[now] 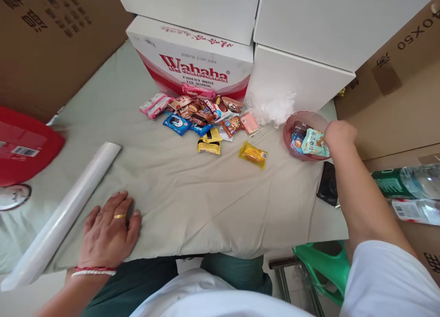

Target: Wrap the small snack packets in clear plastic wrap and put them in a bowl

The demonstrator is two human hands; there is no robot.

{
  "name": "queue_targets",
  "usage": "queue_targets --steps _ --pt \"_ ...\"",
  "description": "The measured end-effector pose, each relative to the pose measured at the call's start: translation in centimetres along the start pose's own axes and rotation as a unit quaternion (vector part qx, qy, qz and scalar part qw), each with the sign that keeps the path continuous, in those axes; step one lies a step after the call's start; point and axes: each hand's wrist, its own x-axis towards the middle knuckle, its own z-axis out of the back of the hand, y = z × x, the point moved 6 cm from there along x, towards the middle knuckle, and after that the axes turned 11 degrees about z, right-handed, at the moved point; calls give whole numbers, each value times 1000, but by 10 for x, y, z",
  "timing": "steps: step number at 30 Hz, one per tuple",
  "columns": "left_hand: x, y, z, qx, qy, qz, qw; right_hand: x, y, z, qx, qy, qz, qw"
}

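Note:
My left hand (108,227) lies palm down on the cloth-covered table (178,198), fingers spread, holding nothing. Beside it runs a long white roll (65,216) that looks like plastic film. On the right, my right hand (341,136) is closed at the edge of a mint-green snack packet (315,143); its fingertips are mostly hidden. That packet is over or in a pink translucent bowl (289,124), where a dark packet (301,128) and a blue packet (296,143) also show. Left of the bowl, a yellow snack packet (253,155) lies alone.
Several wrapped snacks (195,113) are heaped against a Wahaha water carton (192,56). Crumpled clear plastic (273,107) sits beside them. A black object (328,184) lies under my right forearm, with bottles (409,182) farther right. A red object (27,145) stands left; a green stool (325,266) is below.

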Motion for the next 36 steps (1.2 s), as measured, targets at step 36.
queue_targets --steps 36 --pt "-2 4 0 -14 -8 -23 1000 -104 124 -10 685 59 -75 722"
